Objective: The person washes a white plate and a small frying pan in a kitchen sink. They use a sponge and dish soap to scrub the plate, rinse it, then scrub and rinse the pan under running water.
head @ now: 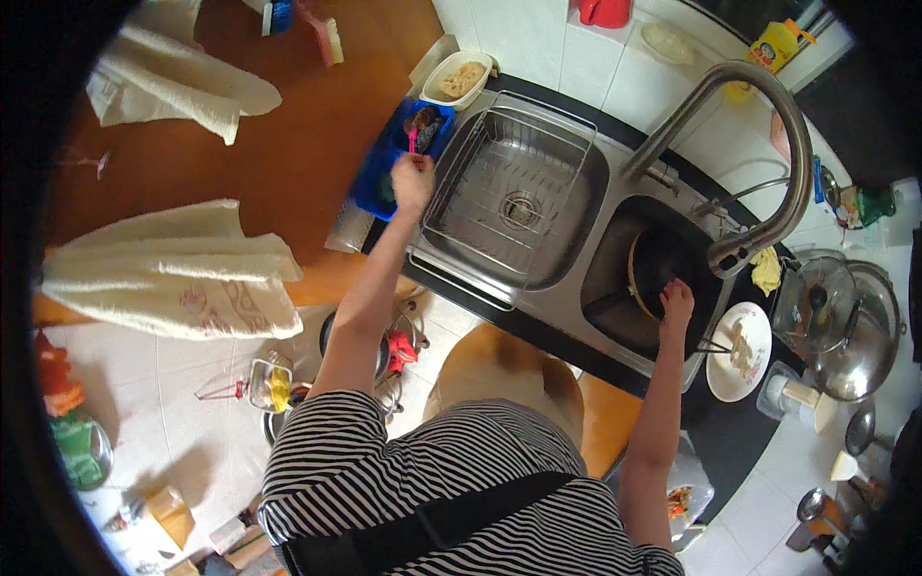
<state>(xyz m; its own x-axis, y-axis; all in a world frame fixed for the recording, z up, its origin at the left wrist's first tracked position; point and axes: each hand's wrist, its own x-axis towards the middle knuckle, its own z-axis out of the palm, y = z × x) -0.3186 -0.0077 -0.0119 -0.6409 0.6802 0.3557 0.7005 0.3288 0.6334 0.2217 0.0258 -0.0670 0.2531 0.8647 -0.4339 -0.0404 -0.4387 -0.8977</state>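
My left hand (413,184) is closed around the lower end of a pink handle (413,138). That handle reaches into a blue plastic caddy (371,189) at the left edge of the sink, beside a dark scrubber (426,118). My right hand (677,302) is over the right sink basin (601,291), at a black pan (659,266) with a yellowish rim. The pan lies tilted in the basin. Whether my fingers grip it or only touch it is unclear against the dark surface.
A wire rack (497,173) sits in the left basin (576,237). The tall faucet (796,137) arches over the right basin. Right of it stand a plate with chopsticks (738,360) and pot lids (857,353). A food container (455,81) and hanging towels (180,277) are at left.
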